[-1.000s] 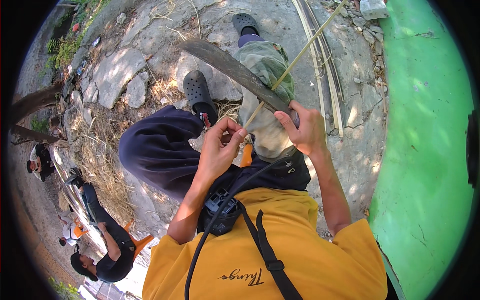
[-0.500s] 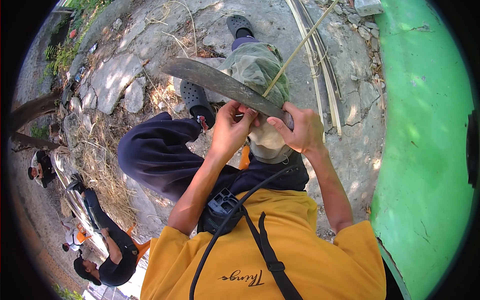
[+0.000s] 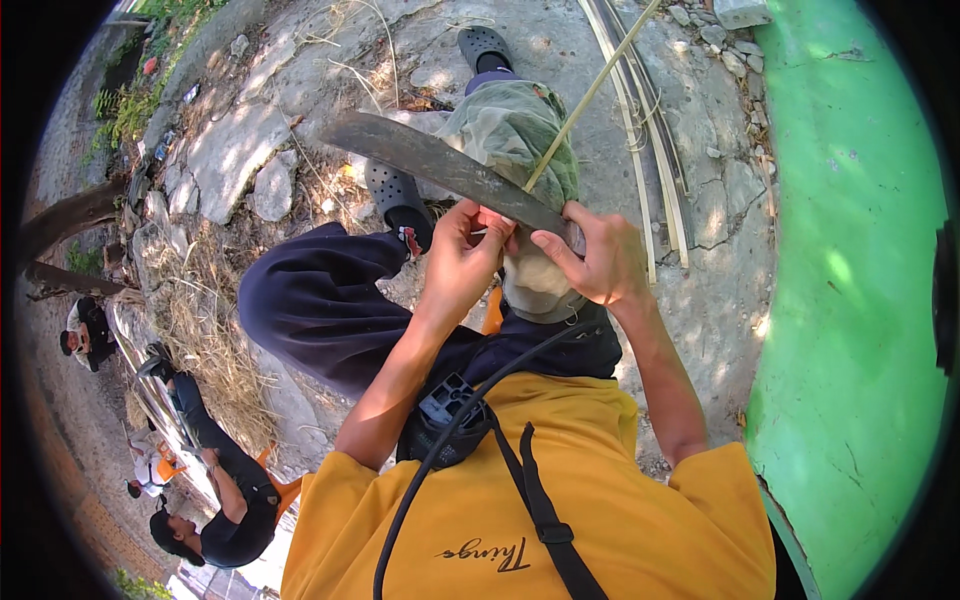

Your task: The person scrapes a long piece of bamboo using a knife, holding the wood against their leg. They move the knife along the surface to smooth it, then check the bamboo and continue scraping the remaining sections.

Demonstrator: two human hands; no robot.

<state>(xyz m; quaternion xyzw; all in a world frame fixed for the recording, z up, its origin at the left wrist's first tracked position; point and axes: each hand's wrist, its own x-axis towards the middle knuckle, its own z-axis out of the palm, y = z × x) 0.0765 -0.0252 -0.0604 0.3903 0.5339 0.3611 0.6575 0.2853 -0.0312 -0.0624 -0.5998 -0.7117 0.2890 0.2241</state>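
**a:** ok what's going on here? looks like someone sitting on the ground splitting bamboo?

**b:** pretty much. the right hand (image 3: 592,262) is wrapped around the handle end of a big dark machete (image 3: 440,168), blade running off to the far left over the knees. the left hand (image 3: 462,262) has its fingers pinched together on the near end of a thin bamboo strip (image 3: 590,95), right where it meets the blade edge.

**a:** where's the strip go from there?

**b:** slants up and away to the far right, over a greenish cloth (image 3: 512,135) draped on the right knee. can't tell if the blade is actually biting in or just resting against it, the fingers cover that spot.

**a:** how far along would you say?

**b:** my guess is somewhere in the middle. there's a bunch of finished-looking pale slats (image 3: 650,150) lying on the cracked concrete to the right, near the green wall (image 3: 850,300), so some are done. this strip looks only started at its near end, whole length still to work.

**a:** anyone else around?

**b:** couple of people sitting way off at the near left (image 3: 225,510), not involved. dry grass (image 3: 200,320) and stones over there too.
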